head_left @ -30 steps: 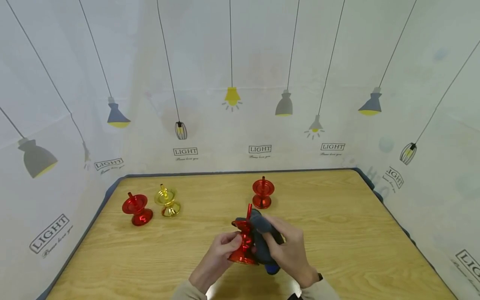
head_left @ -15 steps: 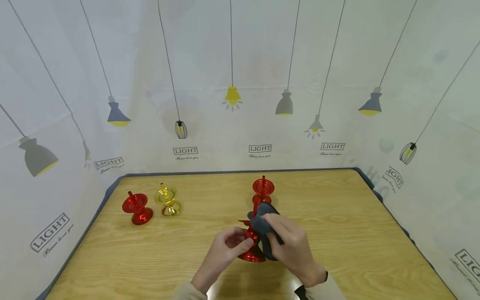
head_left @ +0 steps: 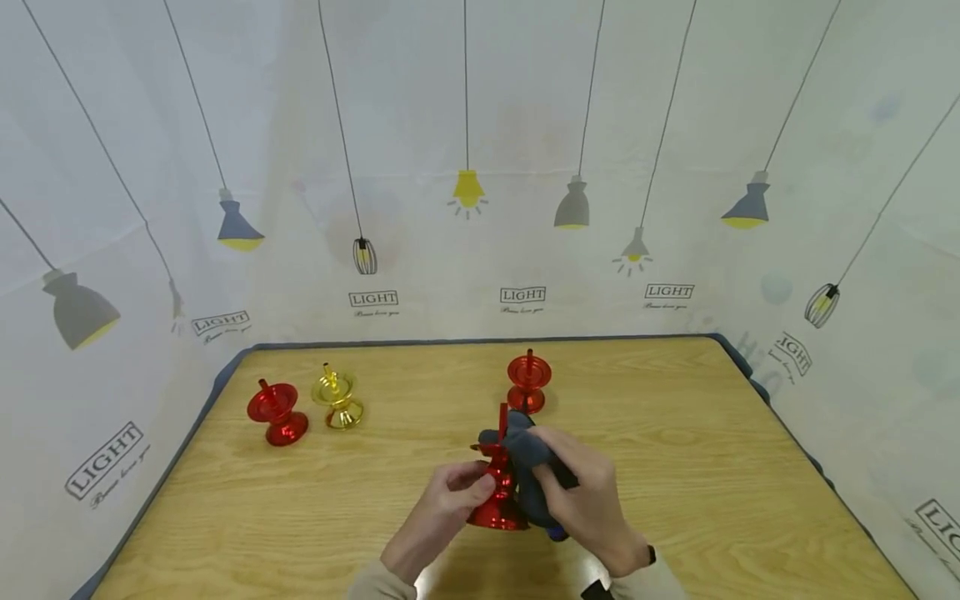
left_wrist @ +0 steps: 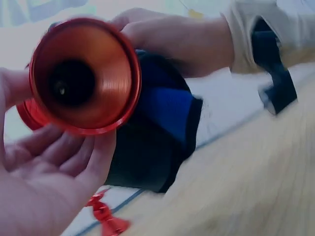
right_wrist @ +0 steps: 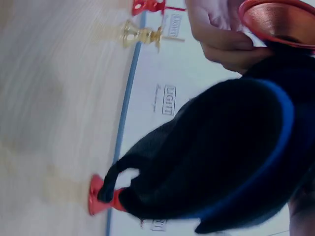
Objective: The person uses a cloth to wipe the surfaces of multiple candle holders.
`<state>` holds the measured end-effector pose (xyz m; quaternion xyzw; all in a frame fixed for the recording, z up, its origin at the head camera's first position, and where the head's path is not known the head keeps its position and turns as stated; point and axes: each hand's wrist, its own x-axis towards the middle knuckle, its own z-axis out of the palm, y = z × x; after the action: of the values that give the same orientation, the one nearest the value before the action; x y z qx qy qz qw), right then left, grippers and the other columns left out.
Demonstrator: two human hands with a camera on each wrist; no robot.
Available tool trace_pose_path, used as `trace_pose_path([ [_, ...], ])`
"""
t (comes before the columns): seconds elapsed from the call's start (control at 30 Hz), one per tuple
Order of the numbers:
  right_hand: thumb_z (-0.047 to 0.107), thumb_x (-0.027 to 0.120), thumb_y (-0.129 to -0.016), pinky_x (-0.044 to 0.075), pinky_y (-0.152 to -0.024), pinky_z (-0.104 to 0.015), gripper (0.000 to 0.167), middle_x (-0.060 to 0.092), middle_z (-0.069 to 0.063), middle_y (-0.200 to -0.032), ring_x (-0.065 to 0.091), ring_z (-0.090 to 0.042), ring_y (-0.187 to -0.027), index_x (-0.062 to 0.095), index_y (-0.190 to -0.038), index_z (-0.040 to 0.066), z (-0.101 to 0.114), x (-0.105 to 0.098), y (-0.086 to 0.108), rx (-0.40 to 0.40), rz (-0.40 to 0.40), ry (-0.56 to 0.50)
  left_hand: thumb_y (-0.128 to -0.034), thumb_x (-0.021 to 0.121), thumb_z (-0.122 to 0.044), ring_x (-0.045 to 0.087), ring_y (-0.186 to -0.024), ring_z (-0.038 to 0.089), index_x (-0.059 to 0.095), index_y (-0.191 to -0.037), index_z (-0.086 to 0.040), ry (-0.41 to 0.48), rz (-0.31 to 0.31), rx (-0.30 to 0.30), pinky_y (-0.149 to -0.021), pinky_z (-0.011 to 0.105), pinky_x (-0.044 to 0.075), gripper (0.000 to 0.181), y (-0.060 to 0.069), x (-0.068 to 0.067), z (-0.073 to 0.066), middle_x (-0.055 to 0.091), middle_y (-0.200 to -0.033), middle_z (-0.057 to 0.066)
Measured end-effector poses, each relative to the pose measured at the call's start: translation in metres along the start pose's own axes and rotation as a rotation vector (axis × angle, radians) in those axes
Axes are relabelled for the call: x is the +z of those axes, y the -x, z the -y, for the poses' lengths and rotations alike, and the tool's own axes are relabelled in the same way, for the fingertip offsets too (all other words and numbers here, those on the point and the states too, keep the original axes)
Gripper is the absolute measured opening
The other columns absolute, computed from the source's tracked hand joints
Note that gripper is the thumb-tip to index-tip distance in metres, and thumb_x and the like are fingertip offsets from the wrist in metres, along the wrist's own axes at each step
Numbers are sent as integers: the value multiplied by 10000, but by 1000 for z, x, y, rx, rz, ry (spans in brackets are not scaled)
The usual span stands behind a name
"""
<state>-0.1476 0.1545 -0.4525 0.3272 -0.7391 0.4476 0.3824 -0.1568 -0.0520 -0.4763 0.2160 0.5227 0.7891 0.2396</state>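
Observation:
A shiny red candle holder point(head_left: 498, 507), with a flared foot, a dish and a thin upright tube, is held above the table near its front. My left hand point(head_left: 441, 510) grips its stem from the left. In the left wrist view the hollow underside of the candle holder point(left_wrist: 106, 73) faces the camera. My right hand point(head_left: 588, 496) pinches a dark grey-blue cloth point(head_left: 531, 454) against the dish and tube on the right side. The cloth point(right_wrist: 206, 152) hangs down with a bright blue patch and covers much of the right wrist view. The right fingertips are partly hidden by the cloth.
On the wooden table point(head_left: 675, 467), another red candle holder point(head_left: 528, 379) stands behind my hands. At the left are a third red one point(head_left: 277, 412) and a gold one point(head_left: 339, 400). A white printed curtain point(head_left: 420, 275) encloses the table's back and sides.
The candle holder tilted and shifted right and up, then came partway back to the left. The right hand and cloth moved with it, still against the dish and tube.

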Motion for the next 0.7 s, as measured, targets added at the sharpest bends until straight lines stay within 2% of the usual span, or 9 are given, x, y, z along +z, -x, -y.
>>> trace_pose_path([
  [0.07,-101,750,-838,536,-936,-191,357,749,-146,-1072,736,-194,-1001,708,-1169,25,1,0,1,57,-5,-57,-1057,545,-239,710,-998,95,693,-1218,-80,125,109,2,-907,286,569,271,-1,-2,3,755,-1058,-34],
  [0.13,-151,751,-806,546,-920,-197,416,748,-147,-1080,728,-155,-1015,707,-1180,27,1,2,2,112,-6,-110,-1074,503,-271,708,-1015,88,707,-1196,-141,199,202,11,-931,293,561,271,-2,-5,4,756,-1075,-34],
  [0.2,-159,748,-805,551,-909,-199,419,750,-145,-1077,723,-130,-1020,710,-1179,29,1,2,3,145,-12,-131,-1088,464,-291,702,-1032,82,707,-1191,-140,237,270,16,-959,300,549,304,-3,-6,5,757,-1083,-35],
  [0.27,-150,749,-809,550,-904,-193,403,753,-144,-1065,726,-130,-1007,713,-1169,27,1,2,4,141,-19,-119,-1101,416,-269,694,-1072,85,693,-1234,-138,233,298,15,-990,302,533,334,-2,-8,5,753,-1122,-34],
  [0.33,-115,753,-823,544,-907,-184,358,757,-135,-1042,737,-159,-977,719,-1148,29,-1,2,4,92,-25,-58,-1100,413,-222,691,-1059,82,687,-1220,-130,191,250,2,-983,297,531,313,-2,-8,4,750,-1108,-39],
  [0.4,-10,734,-898,538,-923,-181,238,759,-132,-1028,748,-210,-953,724,-1132,29,-2,0,4,31,-24,29,-1089,441,-197,686,-1050,86,668,-1234,-96,100,156,-21,-964,289,536,287,0,-7,2,739,-1103,-41],
  [0.47,107,675,-976,544,-929,-198,175,757,-121,-1024,751,-252,-933,724,-1126,30,-2,-1,3,-30,-2,115,-1060,527,-213,679,-1004,89,663,-1217,-49,-52,19,-50,-913,267,542,265,0,-2,-1,724,-1070,-47],
  [0.6,228,522,-1057,595,-860,-318,294,739,-110,-1028,737,-267,-923,721,-1107,17,1,-1,0,-134,62,268,-963,708,-266,670,-892,126,687,-1156,3,-398,-233,-59,-791,255,552,331,-1,11,-9,723,-995,23],
  [0.7,228,497,-1067,605,-812,-381,308,728,-101,-1040,726,-254,-928,719,-1101,18,4,-1,0,-168,83,326,-920,764,-251,687,-825,136,721,-1103,-12,-544,-323,-20,-744,247,560,304,0,18,-11,738,-962,102],
])
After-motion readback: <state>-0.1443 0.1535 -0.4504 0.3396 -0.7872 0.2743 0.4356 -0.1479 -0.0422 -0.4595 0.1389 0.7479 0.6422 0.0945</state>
